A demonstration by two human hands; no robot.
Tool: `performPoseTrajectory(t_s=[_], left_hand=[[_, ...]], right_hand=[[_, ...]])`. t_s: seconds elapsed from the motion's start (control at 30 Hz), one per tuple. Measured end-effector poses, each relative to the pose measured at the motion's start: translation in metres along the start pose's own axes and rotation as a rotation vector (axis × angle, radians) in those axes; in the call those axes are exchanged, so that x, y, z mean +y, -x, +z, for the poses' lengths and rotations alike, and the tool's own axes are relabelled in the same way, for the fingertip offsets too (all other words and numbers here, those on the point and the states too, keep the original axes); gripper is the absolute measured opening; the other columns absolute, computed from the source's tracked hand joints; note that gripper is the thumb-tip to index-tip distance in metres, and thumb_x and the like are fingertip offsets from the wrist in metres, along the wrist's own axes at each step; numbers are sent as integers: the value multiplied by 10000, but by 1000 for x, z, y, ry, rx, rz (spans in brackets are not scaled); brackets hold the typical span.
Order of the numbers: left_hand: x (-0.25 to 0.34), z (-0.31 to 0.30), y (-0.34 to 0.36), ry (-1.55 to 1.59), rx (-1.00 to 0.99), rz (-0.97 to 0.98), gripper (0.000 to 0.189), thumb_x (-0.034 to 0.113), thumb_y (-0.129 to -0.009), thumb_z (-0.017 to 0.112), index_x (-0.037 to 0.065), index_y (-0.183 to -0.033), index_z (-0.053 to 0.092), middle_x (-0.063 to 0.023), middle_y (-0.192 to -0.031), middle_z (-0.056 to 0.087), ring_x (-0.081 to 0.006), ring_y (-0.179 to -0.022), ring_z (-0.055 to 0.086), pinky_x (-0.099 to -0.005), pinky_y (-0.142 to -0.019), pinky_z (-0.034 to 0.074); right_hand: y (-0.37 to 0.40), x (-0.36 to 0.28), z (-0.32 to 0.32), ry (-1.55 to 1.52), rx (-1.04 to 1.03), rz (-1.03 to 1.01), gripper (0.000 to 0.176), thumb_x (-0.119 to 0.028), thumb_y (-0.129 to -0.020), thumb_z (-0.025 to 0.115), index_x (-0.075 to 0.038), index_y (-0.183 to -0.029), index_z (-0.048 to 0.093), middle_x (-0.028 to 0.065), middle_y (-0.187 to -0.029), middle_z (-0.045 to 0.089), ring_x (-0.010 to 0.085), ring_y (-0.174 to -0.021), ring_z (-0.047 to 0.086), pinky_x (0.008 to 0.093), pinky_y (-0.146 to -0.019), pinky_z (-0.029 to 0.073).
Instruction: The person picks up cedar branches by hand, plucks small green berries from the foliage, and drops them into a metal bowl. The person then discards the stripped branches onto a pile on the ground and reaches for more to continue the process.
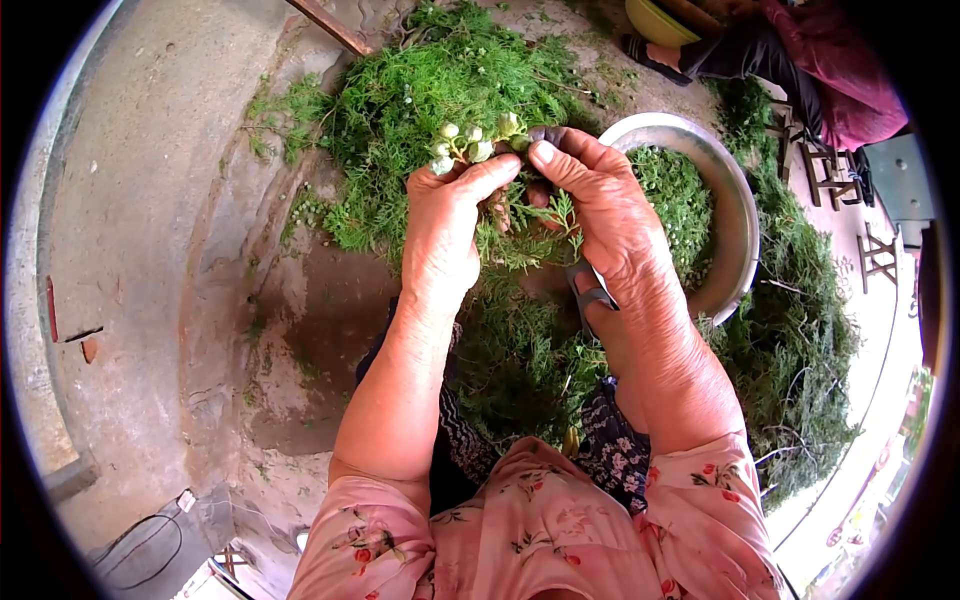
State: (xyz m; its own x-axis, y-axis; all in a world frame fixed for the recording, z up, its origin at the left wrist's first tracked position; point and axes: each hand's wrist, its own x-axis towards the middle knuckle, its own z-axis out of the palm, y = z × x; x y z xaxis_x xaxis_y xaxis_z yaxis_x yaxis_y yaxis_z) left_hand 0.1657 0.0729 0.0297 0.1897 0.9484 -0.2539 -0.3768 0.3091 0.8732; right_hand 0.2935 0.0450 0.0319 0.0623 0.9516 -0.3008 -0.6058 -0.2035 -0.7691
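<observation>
Both hands meet in front of me over a heap of cut conifer branches (450, 85). My left hand (445, 225) pinches a conifer sprig with several pale green cones (481, 151) between thumb and fingers. Close against it, my right hand (605, 195) is closed, thumb and forefinger at the right end of the cone cluster. Dark stains show on the right fingertips. Feathery green leaves (563, 215) hang below the right fingers. Where the stem runs inside the hands is hidden.
A round metal basin (742, 205) holding green cones and leaf bits stands at the right. More cut branches (800, 330) lie beyond it and between my legs. Another person in a dark pink top (835, 75) sits at upper right, near small wooden stools (828, 175) and a yellow bowl (660, 25).
</observation>
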Motion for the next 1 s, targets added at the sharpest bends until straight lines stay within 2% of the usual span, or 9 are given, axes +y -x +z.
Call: performPoseTrajectory(t_s=[0.13,0.3,0.4,0.57,0.83,1.0], left_hand=[[3,-3,1,-54,-56,-22,113,58,-746,653,59,-859,658,4,-766,639,-73,-650,565,-222,-509,421],[0,-3,-2,29,-21,-33,151,67,-754,663,49,-902,641,-12,-843,639,-95,-751,573,-247,-692,441],[-4,-2,-4,115,35,25,172,57,-746,680,46,-911,635,-18,-868,638,-98,-781,567,-255,-741,429],[-6,-1,-5,198,81,11,180,51,-729,702,46,-898,639,-25,-851,642,-104,-772,570,-257,-731,433],[-6,-1,-3,91,89,93,121,21,-728,688,39,-841,651,-23,-790,642,-96,-678,571,-232,-648,441],[-6,0,-3,144,78,30,110,11,-722,671,36,-826,646,-14,-768,633,-87,-673,562,-232,-628,440]], right_hand=[[0,5,1,76,48,-73,130,-76,-800,632,-6,-908,612,30,-792,623,91,-694,558,224,-625,468],[3,1,3,152,135,-29,121,-91,-797,638,-23,-895,620,-2,-728,603,64,-610,508,213,-539,431],[1,4,2,229,136,-69,110,-103,-795,642,-32,-876,620,-15,-691,582,48,-568,470,202,-477,392],[-2,10,2,247,107,-107,97,-103,-794,643,-32,-851,613,-16,-665,566,46,-546,456,189,-443,366],[1,11,3,204,21,-169,154,-110,-765,680,-20,-860,598,-18,-653,563,33,-526,438,180,-447,345],[2,13,5,256,56,-206,111,-102,-783,658,-31,-838,594,-20,-656,565,30,-538,450,177,-463,352]])
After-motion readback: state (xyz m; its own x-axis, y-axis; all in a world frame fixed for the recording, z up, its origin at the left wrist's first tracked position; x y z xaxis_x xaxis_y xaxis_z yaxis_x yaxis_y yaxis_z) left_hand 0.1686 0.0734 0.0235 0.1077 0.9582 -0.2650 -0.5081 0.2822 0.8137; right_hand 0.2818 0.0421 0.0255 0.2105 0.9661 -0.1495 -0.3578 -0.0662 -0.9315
